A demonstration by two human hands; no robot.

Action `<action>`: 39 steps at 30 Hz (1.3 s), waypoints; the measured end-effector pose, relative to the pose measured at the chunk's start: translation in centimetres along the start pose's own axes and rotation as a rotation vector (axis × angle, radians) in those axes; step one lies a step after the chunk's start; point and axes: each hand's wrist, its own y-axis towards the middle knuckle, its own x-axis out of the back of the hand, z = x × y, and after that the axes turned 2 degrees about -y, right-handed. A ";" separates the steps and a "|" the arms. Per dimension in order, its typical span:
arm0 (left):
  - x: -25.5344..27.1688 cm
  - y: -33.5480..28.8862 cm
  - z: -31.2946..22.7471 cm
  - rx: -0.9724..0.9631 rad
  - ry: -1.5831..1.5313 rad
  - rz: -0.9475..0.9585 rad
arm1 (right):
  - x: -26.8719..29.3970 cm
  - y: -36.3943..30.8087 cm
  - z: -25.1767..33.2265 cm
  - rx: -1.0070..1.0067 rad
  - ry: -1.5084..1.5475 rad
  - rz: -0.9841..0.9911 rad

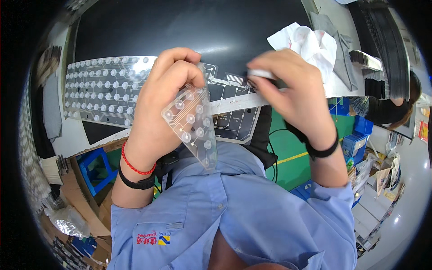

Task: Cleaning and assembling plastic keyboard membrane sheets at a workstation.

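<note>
Shirt (252, 198) cloth, pale blue, is nearest. Beyond it the left hand (163, 99) has its grip clamped on a clear circuit sheet (191, 120), whose turned-up flap slants toward the body; dome-dotted film (99, 85) spreads leftward along the desk (180, 31). The right hand (297, 87), blurred, has its grip together on a small white piece (262, 74). Just left of its fingertips, nearer them than the left hand, lies a comb-like contact strip (236, 79), long axis crosswise. Farther off rests a crumpled white cloth (312, 49).
</note>
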 end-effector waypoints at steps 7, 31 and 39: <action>0.0 -0.1 0.1 0.015 -0.015 -0.009 | 0.8 -1.3 -0.2 -0.036 -0.092 0.037; -0.3 -0.1 0.5 0.016 0.011 0.007 | 2.3 -3.3 -0.2 -0.124 0.014 -0.022; -0.2 -0.4 0.5 0.022 0.013 -0.008 | 3.4 -4.5 -0.7 -0.132 -0.157 0.070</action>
